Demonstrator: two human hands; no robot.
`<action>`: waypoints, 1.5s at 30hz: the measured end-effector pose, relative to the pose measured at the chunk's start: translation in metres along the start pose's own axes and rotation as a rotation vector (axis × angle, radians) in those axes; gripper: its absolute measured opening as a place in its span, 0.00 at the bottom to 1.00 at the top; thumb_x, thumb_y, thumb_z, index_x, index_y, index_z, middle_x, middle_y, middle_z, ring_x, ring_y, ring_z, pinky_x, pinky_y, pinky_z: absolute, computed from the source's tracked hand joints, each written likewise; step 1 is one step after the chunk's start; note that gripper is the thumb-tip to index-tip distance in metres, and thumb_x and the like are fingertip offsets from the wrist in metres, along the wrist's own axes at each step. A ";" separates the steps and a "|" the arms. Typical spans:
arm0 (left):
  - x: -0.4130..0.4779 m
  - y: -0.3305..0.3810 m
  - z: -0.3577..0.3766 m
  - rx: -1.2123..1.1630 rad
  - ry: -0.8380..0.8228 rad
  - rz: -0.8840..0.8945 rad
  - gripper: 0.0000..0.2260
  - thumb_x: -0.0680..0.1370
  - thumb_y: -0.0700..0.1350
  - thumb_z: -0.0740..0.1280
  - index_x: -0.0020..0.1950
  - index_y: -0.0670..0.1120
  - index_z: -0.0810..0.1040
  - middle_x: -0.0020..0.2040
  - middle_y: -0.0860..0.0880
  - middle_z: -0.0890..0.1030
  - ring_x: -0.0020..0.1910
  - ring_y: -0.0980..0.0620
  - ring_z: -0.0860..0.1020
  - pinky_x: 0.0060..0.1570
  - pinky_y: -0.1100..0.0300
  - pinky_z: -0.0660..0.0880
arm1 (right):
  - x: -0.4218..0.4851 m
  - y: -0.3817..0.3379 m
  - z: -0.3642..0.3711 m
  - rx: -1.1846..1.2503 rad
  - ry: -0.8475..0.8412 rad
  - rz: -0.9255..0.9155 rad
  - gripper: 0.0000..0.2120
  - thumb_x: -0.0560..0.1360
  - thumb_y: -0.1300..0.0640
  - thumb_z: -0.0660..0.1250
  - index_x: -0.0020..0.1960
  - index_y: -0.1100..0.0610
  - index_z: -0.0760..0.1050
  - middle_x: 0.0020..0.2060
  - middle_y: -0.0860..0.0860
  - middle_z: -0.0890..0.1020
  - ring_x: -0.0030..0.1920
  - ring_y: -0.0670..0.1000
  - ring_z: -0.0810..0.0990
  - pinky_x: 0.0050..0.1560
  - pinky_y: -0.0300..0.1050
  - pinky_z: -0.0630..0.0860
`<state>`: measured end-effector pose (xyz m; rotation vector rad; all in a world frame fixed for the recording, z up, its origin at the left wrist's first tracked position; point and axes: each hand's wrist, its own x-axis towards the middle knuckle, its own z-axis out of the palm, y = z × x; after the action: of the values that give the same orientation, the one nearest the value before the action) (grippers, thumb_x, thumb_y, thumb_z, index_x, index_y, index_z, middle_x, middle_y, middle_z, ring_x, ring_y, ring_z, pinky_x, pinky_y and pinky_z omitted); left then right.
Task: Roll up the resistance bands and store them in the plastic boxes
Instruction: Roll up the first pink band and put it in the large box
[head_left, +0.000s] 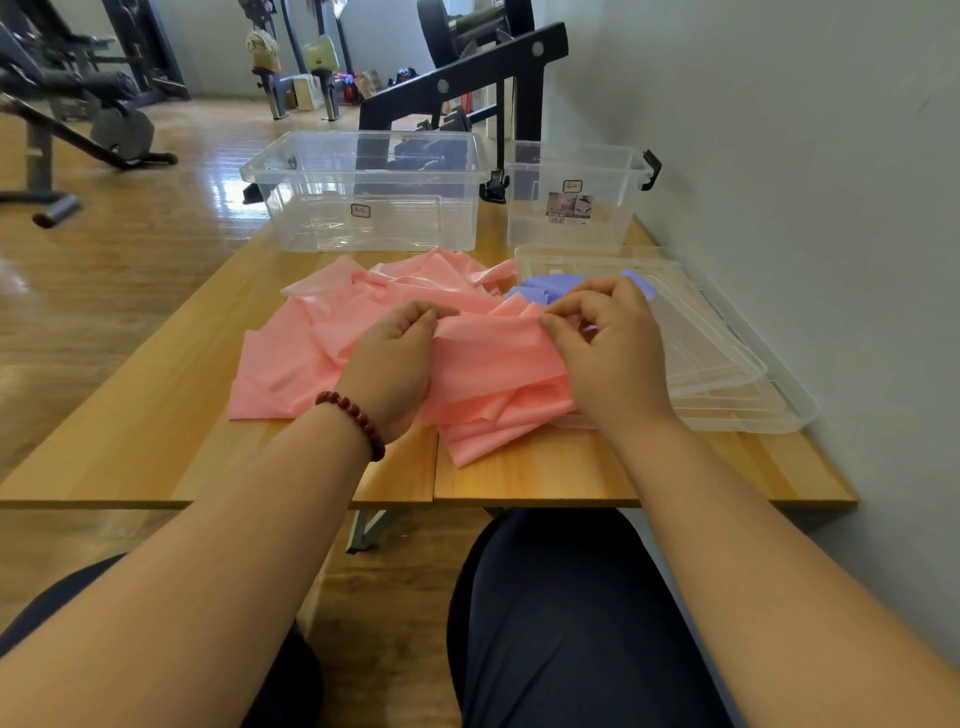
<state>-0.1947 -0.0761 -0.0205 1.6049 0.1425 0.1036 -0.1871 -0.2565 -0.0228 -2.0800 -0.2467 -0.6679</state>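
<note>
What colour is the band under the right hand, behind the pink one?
Purple band, seen best in the head view.

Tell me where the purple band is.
Head view, right of centre: the purple band lies just beyond the right hand, overlapping the clear lids, beside the pink bands.

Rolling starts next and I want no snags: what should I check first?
1. Both hands hold the pink band: ok, left hand and right hand pinch its edge.
2. Band flat: not ok, crumpled in folds.
3. Pink clear of purple band: cannot tell, right hand partly hides it.
4. Open big box and small box: ok.
5. Bare table in front: ok.
</note>
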 end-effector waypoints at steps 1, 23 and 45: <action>0.001 0.001 0.001 -0.070 -0.028 -0.034 0.13 0.84 0.50 0.58 0.47 0.54 0.81 0.45 0.52 0.78 0.43 0.51 0.76 0.41 0.56 0.77 | 0.001 0.000 0.000 0.017 0.002 0.004 0.03 0.76 0.60 0.70 0.44 0.55 0.80 0.49 0.45 0.71 0.45 0.39 0.72 0.45 0.22 0.66; 0.043 -0.015 0.001 -0.098 0.182 0.114 0.07 0.76 0.48 0.72 0.39 0.52 0.80 0.27 0.59 0.75 0.30 0.60 0.72 0.33 0.65 0.71 | 0.031 0.031 0.012 0.298 -0.097 0.171 0.07 0.74 0.59 0.73 0.48 0.48 0.79 0.42 0.40 0.81 0.40 0.33 0.77 0.45 0.27 0.72; 0.035 -0.024 -0.012 -0.260 -0.012 0.129 0.14 0.80 0.39 0.66 0.40 0.55 0.83 0.27 0.50 0.71 0.22 0.51 0.67 0.20 0.63 0.66 | 0.025 0.024 0.015 0.032 0.057 -0.078 0.06 0.78 0.62 0.67 0.49 0.56 0.82 0.37 0.36 0.78 0.39 0.37 0.75 0.42 0.25 0.68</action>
<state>-0.1628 -0.0583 -0.0449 1.3537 0.0147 0.2044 -0.1509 -0.2596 -0.0327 -2.0263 -0.3052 -0.7641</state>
